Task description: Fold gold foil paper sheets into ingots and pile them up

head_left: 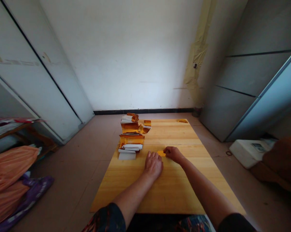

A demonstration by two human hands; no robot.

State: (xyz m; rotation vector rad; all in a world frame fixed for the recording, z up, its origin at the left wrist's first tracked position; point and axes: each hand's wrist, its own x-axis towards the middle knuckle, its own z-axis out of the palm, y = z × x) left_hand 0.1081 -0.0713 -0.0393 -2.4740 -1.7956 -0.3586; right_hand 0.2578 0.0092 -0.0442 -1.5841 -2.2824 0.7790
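A small piece of amber film [161, 153] lies on the wooden table [174, 190] between my two hands. My right hand [174, 154] pinches the right end of it, fingers bent down. Beside its left end rests my left hand [154, 165], palm down with the fingers laid on the tabletop; whether the fingertips touch the film is hidden. To the left of my hands sits a stack of curled amber sheets [132, 139] with rolled white paper [132, 147] at its near side. A flat white paper [127, 156] lies just in front.
More curled amber sheets [129, 127] and white rolls lie at the table's far left. A small amber scrap [182, 120] is near the far right corner. Grey cabinets [242, 77] stand right, a white box [247, 153] on the floor, and orange cloth [12, 167] at left.
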